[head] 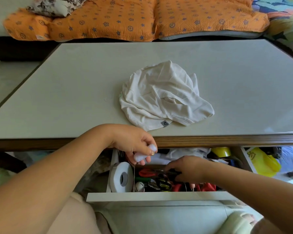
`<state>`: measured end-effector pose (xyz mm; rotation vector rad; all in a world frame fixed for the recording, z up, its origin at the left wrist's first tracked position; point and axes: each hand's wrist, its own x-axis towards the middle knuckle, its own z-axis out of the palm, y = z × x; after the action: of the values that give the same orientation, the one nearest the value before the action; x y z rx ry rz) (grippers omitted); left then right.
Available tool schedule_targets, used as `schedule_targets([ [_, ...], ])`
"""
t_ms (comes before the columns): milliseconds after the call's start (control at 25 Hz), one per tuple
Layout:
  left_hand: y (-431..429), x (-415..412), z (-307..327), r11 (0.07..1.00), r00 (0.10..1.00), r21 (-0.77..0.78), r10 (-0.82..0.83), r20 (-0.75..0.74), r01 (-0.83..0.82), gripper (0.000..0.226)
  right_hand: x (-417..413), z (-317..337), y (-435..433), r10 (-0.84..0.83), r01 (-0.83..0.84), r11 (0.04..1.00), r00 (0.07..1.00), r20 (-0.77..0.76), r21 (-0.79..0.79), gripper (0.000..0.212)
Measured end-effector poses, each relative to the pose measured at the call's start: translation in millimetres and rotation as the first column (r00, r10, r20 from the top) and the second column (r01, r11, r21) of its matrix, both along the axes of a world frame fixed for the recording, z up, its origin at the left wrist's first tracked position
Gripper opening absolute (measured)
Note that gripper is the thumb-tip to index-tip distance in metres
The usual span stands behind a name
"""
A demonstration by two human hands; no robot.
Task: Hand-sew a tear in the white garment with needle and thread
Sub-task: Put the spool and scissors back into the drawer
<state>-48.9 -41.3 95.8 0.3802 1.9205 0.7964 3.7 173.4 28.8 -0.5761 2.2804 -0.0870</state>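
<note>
Pale grey table (74,98) fills mid-frame, with the crumpled white cotton garment (161,97) at centre, above both hands. Left hand (134,146), nearer it, has its grip clenched on a white thread spool (142,154); right hand (188,169) digs in the open white drawer (159,196), grip unclear.

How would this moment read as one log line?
phase: gathering supplies | left hand: holds white thread spool | right hand: reaching into open drawer | white garment: on table, untouched
</note>
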Motion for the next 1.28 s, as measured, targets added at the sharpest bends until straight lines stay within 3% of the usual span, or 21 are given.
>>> schedule_targets([
  [120, 4, 5, -2, 0.997, 0.998, -0.05, -0.067, 0.004, 0.067, 0.024, 10, -28, -15, -0.034, 0.034, 0.999, 0.998, -0.061, 0.001, 0.045],
  [240, 11, 14, -13, 0.974, 0.983, -0.135, -0.185, -0.009, 0.183, 0.024, 17, -43, -21, -0.041, 0.041, 0.999, 0.999, 0.005, -0.025, 0.042],
  [400, 21, 30, -47, 0.914, 0.922, -0.237, -0.365, -0.129, 0.328, 0.033, 11, -30, -17, -0.018, 0.017, 1.0, 0.999, -0.049, -0.011, 0.032],
  [520, 30, 45, -72, 0.886, 0.883, -0.306, -0.42, -0.211, 0.348, 0.045, 6, -10, -4, -0.132, 0.128, 0.989, 0.989, -0.063, -0.073, 0.028],
  [720, 33, 49, -86, 0.877, 0.881, -0.346, -0.42, -0.217, 0.333, 0.052, 12, 2, 9, -0.166, 0.165, 0.981, 0.986, 0.001, -0.101, 0.028],
  [880, 34, 35, -67, 0.886, 0.865, -0.342, -0.416, -0.28, 0.315, 0.04, 15, 20, 11, -0.149, 0.159, 0.974, 0.986, 0.072, -0.16, 0.024],
  [1000, 35, 28, -48, 0.898, 0.853, -0.303, -0.411, -0.322, 0.318, 0.038, 23, 30, 8, -0.083, 0.112, 0.978, 0.983, 0.167, -0.174, 0.042],
  [1120, 30, 24, -35, 0.919, 0.868, -0.257, -0.374, -0.326, 0.299, 0.035, 35, 30, 1, 0.04, -0.034, 0.994, 0.997, 0.058, -0.104, 0.057],
  [1280, 22, 20, -21, 0.981, 0.936, -0.088, -0.192, -0.294, 0.174, 0.028, 47, 34, -6, 0.07, -0.086, 0.991, 0.985, -0.16, -0.098, 0.056],
])
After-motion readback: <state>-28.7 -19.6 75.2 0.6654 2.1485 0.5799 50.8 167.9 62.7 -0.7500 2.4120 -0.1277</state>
